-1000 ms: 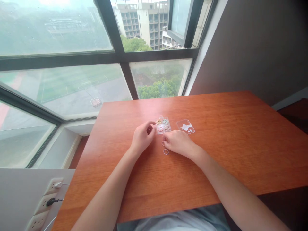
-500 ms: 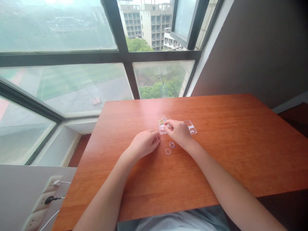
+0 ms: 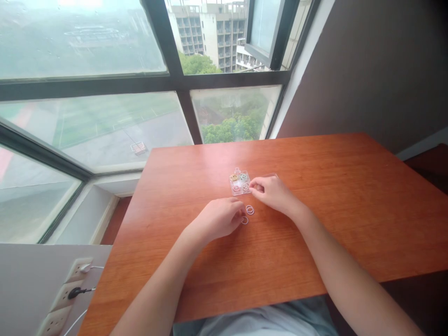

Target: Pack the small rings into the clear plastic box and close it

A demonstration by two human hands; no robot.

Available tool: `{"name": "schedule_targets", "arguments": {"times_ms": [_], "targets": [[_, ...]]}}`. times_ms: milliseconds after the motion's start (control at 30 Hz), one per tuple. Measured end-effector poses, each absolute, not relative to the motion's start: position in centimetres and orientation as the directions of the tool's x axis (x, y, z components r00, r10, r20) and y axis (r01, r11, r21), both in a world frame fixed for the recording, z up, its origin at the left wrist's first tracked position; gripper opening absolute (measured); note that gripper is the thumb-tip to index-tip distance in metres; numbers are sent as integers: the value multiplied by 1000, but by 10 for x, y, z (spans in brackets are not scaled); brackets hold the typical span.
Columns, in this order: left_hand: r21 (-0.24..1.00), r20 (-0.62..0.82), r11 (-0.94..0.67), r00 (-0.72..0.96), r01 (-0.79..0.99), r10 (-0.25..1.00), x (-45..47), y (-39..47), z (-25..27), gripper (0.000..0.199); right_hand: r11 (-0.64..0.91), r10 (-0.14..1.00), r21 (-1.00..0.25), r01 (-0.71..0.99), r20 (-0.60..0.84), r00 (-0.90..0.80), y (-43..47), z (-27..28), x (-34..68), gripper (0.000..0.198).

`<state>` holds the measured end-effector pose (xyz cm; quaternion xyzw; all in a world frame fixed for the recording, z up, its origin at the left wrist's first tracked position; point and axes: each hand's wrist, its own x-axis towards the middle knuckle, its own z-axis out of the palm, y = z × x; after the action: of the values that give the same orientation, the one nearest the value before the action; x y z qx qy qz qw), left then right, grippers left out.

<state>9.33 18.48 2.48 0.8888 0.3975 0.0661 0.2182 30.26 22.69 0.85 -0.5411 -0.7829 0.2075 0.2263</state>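
The fingertips of my left hand are closed over the left edge of a thin whitish ring on the table. Two more such rings, overlapping, lie just beyond it. A small clear plastic box with several compartments stands farther back, holding yellowish, greenish, pink and whitish rings. At its right front corner is my right hand, its thumb and fingers curled together. Whatever they hold, if anything, is hidden. The right hand covers most of a clear lid behind it.
The brown wooden table stands against large windows, with a dark wall at right. Sockets with plugged-in cables are on the low wall at left.
My right hand has drawn back to the right, uncovering the box's compartments and covering more of the lid. My left hand has moved right and nearer, onto the single ring.
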Motion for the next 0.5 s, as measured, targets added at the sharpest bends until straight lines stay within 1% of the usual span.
{"name": "schedule_targets", "arguments": {"times_ms": [167, 233, 333, 400, 500], "targets": [[269, -112, -657, 700, 704, 705, 105, 181, 26, 16, 336, 942, -564, 754, 188, -280, 227, 15, 308, 12], [245, -106, -666, 703, 704, 704, 106, 180, 24, 16, 332, 943, -564, 756, 169, -287, 227, 17, 309, 11], [272, -84, -644, 684, 715, 724, 105, 182, 21, 14, 333, 938, -565, 755, 113, -329, 225, 22, 313, 12], [317, -49, -594, 639, 739, 768, 103, 185, 21, 12, 343, 922, -579, 740, 57, -383, 223, 24, 315, 14], [422, 89, -486, 498, 766, 863, 99, 193, 21, 8, 360, 889, -572, 737, -29, -457, 219, 28, 316, 16]]}}
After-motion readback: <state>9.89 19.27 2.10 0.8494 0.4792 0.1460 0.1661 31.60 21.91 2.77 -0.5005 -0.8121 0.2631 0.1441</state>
